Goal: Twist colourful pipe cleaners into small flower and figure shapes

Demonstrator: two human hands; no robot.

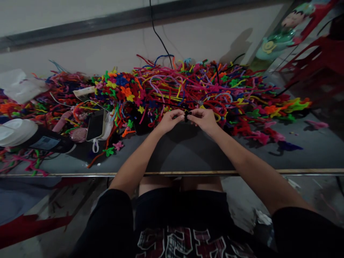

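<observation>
Both hands meet over the dark table (188,154), in front of a long heap of coloured pipe cleaners (172,86). My left hand (171,120) pinches one side of a small black fuzzy pipe cleaner piece (186,115). From the other side my right hand (203,119) grips the same piece between thumb and fingers. Its exact shape is partly hidden by the fingertips. Just behind the hands lie loose pipe cleaners and a small metal-looking tool (199,102), too dim to name surely.
Left of my hands lie a smartphone (96,124), a pink spiky ball (78,135) and a black cup-like container (45,138) with a white lid. Finished-looking pipe cleaner flowers (123,87) sit on the heap. A red plastic chair (317,57) stands at right.
</observation>
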